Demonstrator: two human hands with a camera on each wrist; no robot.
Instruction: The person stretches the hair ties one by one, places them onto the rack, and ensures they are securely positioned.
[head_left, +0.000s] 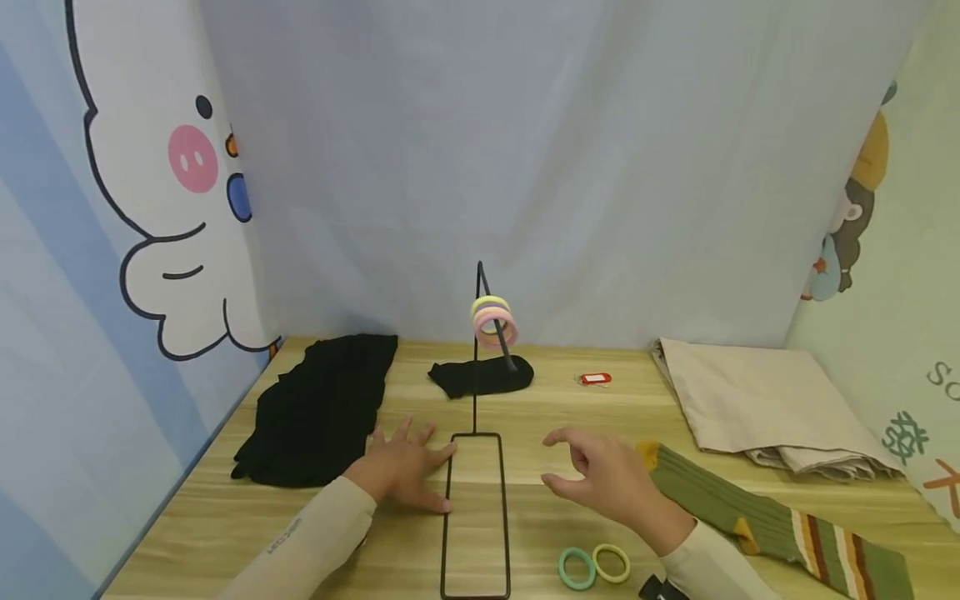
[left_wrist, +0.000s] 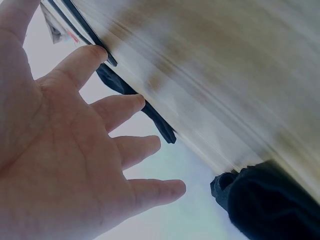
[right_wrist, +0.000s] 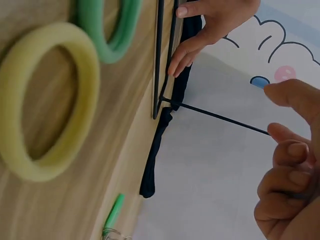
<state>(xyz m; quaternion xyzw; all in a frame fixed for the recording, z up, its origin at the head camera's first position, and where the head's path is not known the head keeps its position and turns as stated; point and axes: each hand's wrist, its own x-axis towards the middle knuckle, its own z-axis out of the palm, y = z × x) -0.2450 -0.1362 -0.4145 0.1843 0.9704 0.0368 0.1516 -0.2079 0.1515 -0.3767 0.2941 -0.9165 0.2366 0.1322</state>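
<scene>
— Nearest me: green ring (head_left: 576, 568) and yellow ring (head_left: 611, 563) lying on the table (head_left: 225, 517).
— My hands?
— Left hand (head_left: 405, 473) flat, steadying the wire stand (head_left: 476, 517); right hand (head_left: 611, 479) hovers, loosely curled, empty.

The left hand (head_left: 405, 471) lies low and flat, palm down, fingers spread and nearly straight, thumb stretched out to the side. Its forearm, in a pale sleeve, comes in from the lower left. The right hand (head_left: 603, 479) hangs raised, fingers loosely curled, thumb and forefinger apart, holding nothing. Its sleeved forearm enters from the lower right
</scene>
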